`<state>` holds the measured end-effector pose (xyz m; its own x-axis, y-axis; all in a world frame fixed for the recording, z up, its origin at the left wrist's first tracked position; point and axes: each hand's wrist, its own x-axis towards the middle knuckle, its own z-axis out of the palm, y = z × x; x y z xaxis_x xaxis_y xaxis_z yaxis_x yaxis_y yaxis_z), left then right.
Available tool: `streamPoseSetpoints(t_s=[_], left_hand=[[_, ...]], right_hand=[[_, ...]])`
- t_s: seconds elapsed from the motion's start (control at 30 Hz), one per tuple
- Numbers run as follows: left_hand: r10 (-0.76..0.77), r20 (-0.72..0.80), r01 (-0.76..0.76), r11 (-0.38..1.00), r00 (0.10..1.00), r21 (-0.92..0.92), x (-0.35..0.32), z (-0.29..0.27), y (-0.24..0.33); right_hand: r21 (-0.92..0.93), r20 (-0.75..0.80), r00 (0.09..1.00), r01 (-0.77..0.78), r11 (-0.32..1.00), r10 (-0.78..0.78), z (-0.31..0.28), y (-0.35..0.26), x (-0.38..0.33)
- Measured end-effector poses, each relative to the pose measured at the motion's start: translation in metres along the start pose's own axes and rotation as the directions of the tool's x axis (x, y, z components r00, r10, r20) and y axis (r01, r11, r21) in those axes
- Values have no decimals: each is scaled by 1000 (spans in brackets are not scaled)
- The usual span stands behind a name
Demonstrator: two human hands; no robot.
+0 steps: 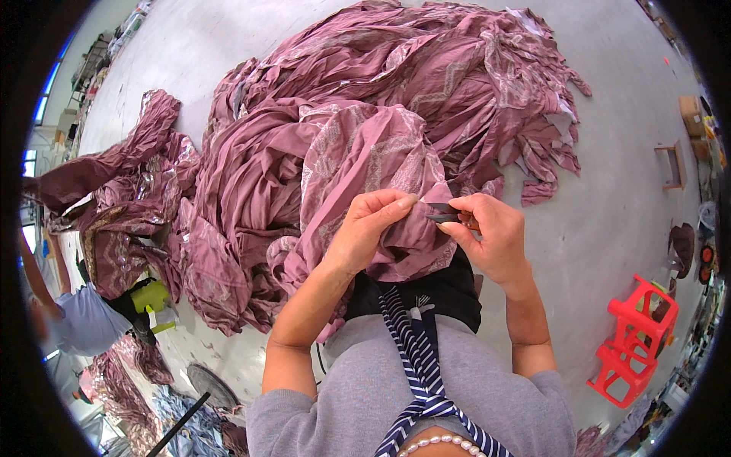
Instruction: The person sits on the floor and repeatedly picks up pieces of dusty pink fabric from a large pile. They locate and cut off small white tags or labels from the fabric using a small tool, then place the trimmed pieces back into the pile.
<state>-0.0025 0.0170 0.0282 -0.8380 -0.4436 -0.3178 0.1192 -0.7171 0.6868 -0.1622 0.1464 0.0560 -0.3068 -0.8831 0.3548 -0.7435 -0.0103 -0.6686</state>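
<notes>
1. We are pinching the mauve garment (pixel 381 175) with our left hand (pixel 371 228); it is lying over our lap, joined to the big floor heap.
2. Our right hand (pixel 491 236) is gripping small dark snips (pixel 444 213) at the fabric.
3. A red plastic stool (pixel 636 339) is lying near the floor's right edge.

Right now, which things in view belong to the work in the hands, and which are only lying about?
In the work:
- left hand, pinching the mauve cloth
- right hand, holding a small dark tool at the cloth
- big pile of the same cloth

Lying about:
- red stool, tipped over
- second cloth heap
- wooden stool
</notes>
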Motion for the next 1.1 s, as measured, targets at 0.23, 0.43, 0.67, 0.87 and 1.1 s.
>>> streamPoseSetpoints(t_s=[0.23, 0.43, 0.67, 0.87, 1.1], left_hand=[[-5, 19, 5, 1000, 1000, -11, -2, 0, 3], [-10, 30, 10, 1000, 999, 9, 0, -6, 1], [-13, 32, 11, 998, 999, 58, 1, -6, 1], [-21, 27, 20, 999, 999, 43, 0, -7, 2], [-18, 25, 15, 992, 1000, 124, 1, -6, 2]], right_hand=[[-97, -22, 993, 111, 989, -113, 1, -6, 5], [-119, 13, 992, 129, 984, -129, 0, -7, 6], [-171, 59, 982, 185, 968, -177, -3, -5, 8], [-172, -58, 990, 117, 978, -129, -7, 0, 10], [30, 77, 997, 22, 999, -24, -12, -5, 12]])
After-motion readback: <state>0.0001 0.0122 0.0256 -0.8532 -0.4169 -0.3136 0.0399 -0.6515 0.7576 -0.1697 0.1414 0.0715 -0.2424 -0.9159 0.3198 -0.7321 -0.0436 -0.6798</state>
